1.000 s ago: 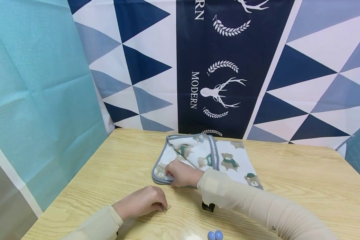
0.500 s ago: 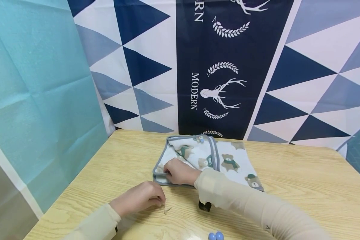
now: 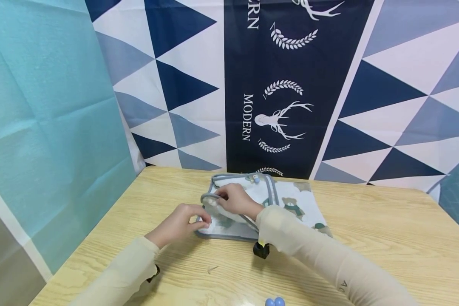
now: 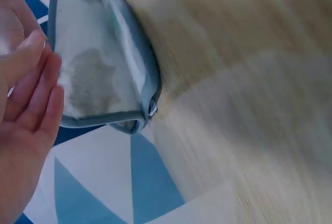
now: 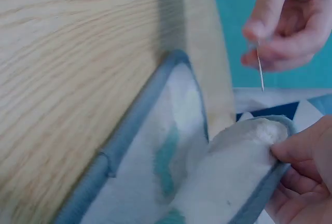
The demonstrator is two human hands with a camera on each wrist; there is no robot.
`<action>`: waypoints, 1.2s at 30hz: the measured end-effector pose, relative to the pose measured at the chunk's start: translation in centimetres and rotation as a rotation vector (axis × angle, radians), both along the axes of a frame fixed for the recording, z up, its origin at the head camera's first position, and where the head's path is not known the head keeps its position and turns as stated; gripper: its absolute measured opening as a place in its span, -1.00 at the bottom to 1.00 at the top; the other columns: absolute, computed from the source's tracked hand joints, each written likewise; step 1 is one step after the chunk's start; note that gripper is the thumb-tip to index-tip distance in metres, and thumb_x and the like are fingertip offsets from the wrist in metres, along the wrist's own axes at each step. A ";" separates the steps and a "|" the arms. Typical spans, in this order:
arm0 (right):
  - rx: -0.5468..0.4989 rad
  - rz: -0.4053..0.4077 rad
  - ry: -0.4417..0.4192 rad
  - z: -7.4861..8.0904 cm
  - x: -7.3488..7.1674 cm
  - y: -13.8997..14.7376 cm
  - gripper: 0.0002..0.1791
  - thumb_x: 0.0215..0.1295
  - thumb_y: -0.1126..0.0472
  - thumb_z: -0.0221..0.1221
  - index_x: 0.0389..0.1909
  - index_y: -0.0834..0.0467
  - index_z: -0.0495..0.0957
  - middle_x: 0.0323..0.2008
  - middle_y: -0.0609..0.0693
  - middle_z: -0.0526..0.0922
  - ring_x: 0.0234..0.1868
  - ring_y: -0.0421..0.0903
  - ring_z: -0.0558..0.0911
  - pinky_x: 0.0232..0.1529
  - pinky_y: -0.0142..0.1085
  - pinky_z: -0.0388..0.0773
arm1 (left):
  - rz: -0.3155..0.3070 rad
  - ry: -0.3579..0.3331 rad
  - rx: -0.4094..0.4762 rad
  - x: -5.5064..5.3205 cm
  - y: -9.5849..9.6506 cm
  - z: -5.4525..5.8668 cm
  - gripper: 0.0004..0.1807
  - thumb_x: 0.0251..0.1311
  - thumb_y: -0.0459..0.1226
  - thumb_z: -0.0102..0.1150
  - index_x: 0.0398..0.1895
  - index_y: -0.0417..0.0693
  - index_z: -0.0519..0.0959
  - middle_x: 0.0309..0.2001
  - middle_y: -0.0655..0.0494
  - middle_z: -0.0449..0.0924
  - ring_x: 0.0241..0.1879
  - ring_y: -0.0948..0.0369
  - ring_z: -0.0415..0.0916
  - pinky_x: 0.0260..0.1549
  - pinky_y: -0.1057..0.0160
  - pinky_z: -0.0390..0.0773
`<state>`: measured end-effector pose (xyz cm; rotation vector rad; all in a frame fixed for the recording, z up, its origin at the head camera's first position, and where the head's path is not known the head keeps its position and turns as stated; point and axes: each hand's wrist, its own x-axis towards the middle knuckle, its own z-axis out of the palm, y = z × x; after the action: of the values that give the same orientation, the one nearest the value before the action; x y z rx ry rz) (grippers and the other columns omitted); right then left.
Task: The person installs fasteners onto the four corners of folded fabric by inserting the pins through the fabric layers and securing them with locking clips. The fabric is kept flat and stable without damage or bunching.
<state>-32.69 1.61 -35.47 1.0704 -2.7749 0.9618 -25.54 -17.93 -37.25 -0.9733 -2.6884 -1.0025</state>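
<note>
Two bare hands at one blanket (image 3: 290, 202), which lies partly folded on the wooden table (image 3: 375, 225). White ground, bear print, grey edging (image 3: 229, 237).

Right hand (image 3: 239, 200): over the blanket. Grip narrow, thumb and fingers pinching the edge of a flap (image 5: 238, 162) of it. Flap stands up off the layer below; right wrist view shows the gap between the two.

Left hand (image 3: 179, 223): at the blanket's near left corner. Grip narrow, thumb and fingertip on a thin metallic pin (image 5: 260, 68), pointed end free. Right wrist view shows pin and blanket apart.

On the table, nearer the wearer than the blanket: a small thin item (image 3: 212, 269), too small to name surely. Nearer again, two blue rounded objects (image 3: 274, 302) side by side, cut by the frame edge.

Pale sleeves (image 3: 317, 244) on both arms, a black device (image 3: 261, 250) under the right wrist, just beside the blanket's near edge.

Behind the blanket, a backdrop (image 3: 294, 63) with triangles, deer heads and "MODERN". Left of the blanket, a teal sheet (image 3: 49, 119).
</note>
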 end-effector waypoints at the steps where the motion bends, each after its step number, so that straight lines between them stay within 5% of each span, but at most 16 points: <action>1: -0.016 -0.016 -0.011 0.1 -0.1 0.1 -0.82 0.22 0.39 0.15 -0.23 0.24 0.69 -0.38 0.08 0.75 -0.41 -0.19 0.64 -0.34 -0.46 0.55 | 0.036 0.007 0.021 -0.3 0.2 0.1 -0.93 0.13 -0.33 0.28 -0.32 -0.12 0.68 -0.31 0.14 0.72 -0.24 0.27 0.62 -0.15 0.13 0.66; 5: -0.062 -0.061 -0.035 0.3 -0.3 0.4 -0.80 0.23 0.36 0.16 -0.17 0.22 0.69 -0.32 0.08 0.76 -0.34 -0.16 0.68 -0.28 -0.44 0.59 | 0.176 0.010 0.105 -1.5 0.7 0.2 -0.92 0.12 -0.35 0.29 -0.32 -0.13 0.69 -0.28 0.09 0.73 -0.18 0.17 0.65 -0.13 0.07 0.66; 9: -0.089 -0.060 -0.021 0.4 -0.3 0.5 -0.81 0.23 0.36 0.16 -0.18 0.22 0.69 -0.32 0.08 0.76 -0.32 -0.15 0.68 -0.27 -0.42 0.61 | 0.238 -0.025 0.155 -2.3 1.0 0.3 -0.91 0.11 -0.36 0.30 -0.32 -0.16 0.70 -0.28 0.05 0.75 -0.15 0.12 0.66 -0.13 0.04 0.66; 25: -0.157 -0.072 -0.009 0.6 0.2 0.5 -0.85 0.21 0.36 0.18 -0.25 0.19 0.71 -0.40 0.04 0.75 -0.44 -0.28 0.59 -0.36 -0.51 0.54 | 0.298 -0.075 0.208 -3.7 1.3 0.2 -0.93 0.12 -0.33 0.31 -0.32 -0.07 0.70 -0.28 0.06 0.76 -0.12 0.11 0.66 -0.09 0.05 0.65; 29: -0.179 -0.068 -0.010 0.7 0.6 0.5 -0.84 0.22 0.36 0.19 -0.24 0.20 0.71 -0.39 0.05 0.75 -0.44 -0.27 0.60 -0.38 -0.51 0.55 | 0.310 -0.026 0.226 -3.9 1.6 -0.1 -0.93 0.09 -0.33 0.33 -0.34 -0.09 0.71 -0.30 0.04 0.76 -0.15 0.09 0.67 -0.12 0.01 0.66; 36: -0.182 -0.044 -0.009 0.6 1.0 0.4 -0.86 0.22 0.36 0.21 -0.24 0.20 0.70 -0.39 0.04 0.75 -0.46 -0.30 0.59 -0.41 -0.54 0.54 | 0.427 0.181 0.265 -4.0 1.8 -0.3 -0.74 -0.16 -0.29 0.52 -0.38 -0.11 0.65 -0.34 0.05 0.72 -0.24 0.14 0.65 -0.19 0.12 0.65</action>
<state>-31.65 2.04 -34.82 0.9769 -2.6423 1.1891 -29.50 -16.08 -37.53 -0.3952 -2.3854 -1.0766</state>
